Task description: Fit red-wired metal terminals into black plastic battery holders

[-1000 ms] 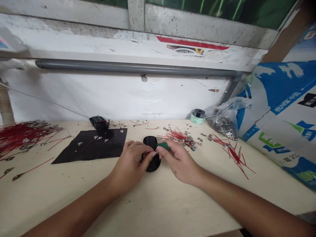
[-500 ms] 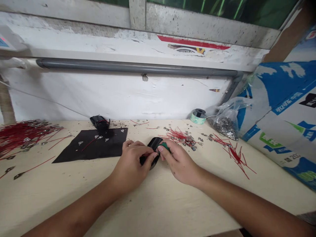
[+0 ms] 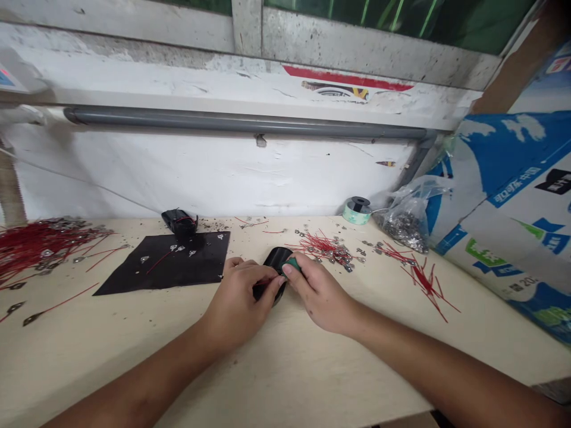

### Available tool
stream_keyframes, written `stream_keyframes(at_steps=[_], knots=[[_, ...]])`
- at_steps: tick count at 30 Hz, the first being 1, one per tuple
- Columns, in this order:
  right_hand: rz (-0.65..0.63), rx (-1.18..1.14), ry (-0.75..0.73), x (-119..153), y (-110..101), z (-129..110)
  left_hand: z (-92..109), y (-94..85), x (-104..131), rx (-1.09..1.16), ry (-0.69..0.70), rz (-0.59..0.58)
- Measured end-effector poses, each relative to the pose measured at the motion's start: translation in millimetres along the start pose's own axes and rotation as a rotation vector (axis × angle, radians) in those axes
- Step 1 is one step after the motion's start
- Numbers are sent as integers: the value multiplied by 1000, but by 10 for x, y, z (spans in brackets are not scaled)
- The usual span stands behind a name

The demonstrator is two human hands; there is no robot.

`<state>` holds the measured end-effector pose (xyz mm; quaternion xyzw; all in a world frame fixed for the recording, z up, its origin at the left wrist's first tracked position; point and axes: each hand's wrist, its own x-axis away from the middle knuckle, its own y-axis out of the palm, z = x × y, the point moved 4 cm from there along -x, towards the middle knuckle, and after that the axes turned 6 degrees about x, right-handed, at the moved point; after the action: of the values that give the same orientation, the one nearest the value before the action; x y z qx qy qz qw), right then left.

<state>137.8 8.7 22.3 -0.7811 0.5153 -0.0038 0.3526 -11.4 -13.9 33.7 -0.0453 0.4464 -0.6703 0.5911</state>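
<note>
Close together at the middle of the table, my two hands work at a glossy black cylindrical piece (image 3: 277,258). My left hand (image 3: 243,291) is closed, thumb and forefinger pinched at the near side of this piece. A trace of red shows by those fingers, but what they pinch is too small to make out. My right hand (image 3: 319,288) is wrapped round a green handle (image 3: 293,265); the rest of that tool is hidden by fingers. Just behind my right hand lies a pile of red wires with metal tabs (image 3: 325,245).
At left are a black sheet (image 3: 160,276), a black cylinder-like part (image 3: 179,223) and a large heap of red wires (image 3: 40,246). More red wires (image 3: 426,282), a tape roll (image 3: 357,211), a plastic bag of metal pieces (image 3: 405,226) and a printed carton (image 3: 504,226) stand right.
My right thumb has shifted slightly left on the green handle, towards my left fingertips. My left hand keeps its pinch. The whole view has moved a little.
</note>
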Motion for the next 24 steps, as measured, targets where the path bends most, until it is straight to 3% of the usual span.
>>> stream_keyframes(at_steps=[16, 24], knots=[[-5, -150, 0, 21, 23, -29, -1, -2, 7, 19, 43, 28], [-34, -190, 68, 22, 9, -9, 23, 26, 16, 27, 34, 7]])
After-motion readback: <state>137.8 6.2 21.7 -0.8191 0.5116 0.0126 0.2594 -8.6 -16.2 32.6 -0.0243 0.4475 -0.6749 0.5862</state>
